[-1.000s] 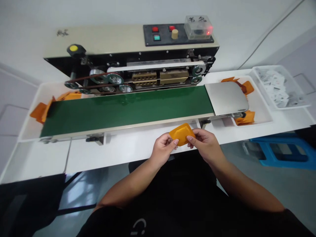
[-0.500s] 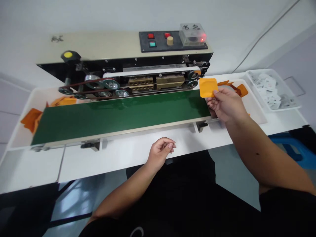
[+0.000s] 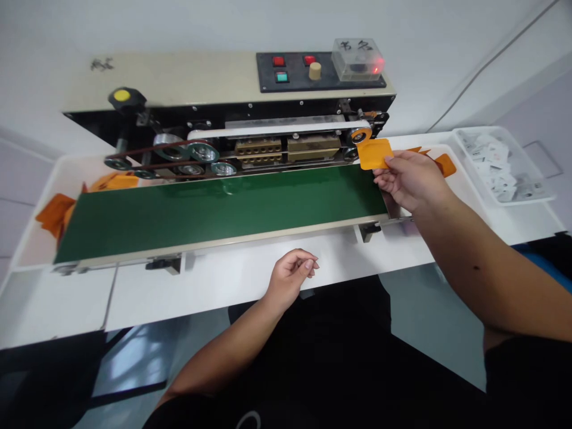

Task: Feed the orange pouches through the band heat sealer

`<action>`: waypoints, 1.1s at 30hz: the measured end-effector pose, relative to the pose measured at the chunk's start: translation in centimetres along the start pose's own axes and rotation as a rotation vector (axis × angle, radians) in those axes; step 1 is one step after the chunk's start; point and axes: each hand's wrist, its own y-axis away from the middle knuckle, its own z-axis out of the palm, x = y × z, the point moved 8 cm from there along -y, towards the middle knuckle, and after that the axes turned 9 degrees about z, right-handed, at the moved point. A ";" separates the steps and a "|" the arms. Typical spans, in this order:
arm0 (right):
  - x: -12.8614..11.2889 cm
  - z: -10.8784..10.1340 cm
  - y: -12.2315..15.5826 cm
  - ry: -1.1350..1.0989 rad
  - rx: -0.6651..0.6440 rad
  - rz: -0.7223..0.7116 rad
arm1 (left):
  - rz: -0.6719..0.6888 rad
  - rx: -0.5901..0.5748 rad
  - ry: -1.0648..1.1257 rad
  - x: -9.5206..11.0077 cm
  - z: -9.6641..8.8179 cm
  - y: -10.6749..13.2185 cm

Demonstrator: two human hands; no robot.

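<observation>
My right hand (image 3: 409, 179) pinches a small square orange pouch (image 3: 374, 155) by its right edge, between thumb and fingers. The pouch's upper left corner is at the right-hand rollers of a band sealer (image 3: 179, 83), above the right end of its green conveyor belt (image 3: 223, 208). Whether the rollers grip that corner, I cannot tell. My left hand (image 3: 292, 275) rests at the front edge of the white table, its fingers curled closed against the thumb with nothing seen in them.
Behind my right hand stands a white bin (image 3: 465, 185) with orange pouches. Right of it, a clear tray (image 3: 458, 143) holds several small white packets. At the left end another bin (image 3: 33, 250) holds orange pouches. A clear box (image 3: 357, 56) covers part of the control panel (image 3: 295, 80).
My right hand has brought the pouch slightly left and up to the sealer's rollers. The view has shifted a little. My left hand has stayed put.
</observation>
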 end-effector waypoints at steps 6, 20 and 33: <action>0.0 1.3 0.4 0.025 -0.066 0.034 | 0.010 -0.018 -0.006 0.0 0.0 -0.2; -1.6 -15.5 4.5 0.195 0.417 -0.379 | 0.016 -0.019 -0.039 -0.1 -0.9 0.0; 2.1 -28.4 -7.6 1.090 0.404 -0.048 | 0.016 -0.037 -0.131 -0.2 0.8 0.4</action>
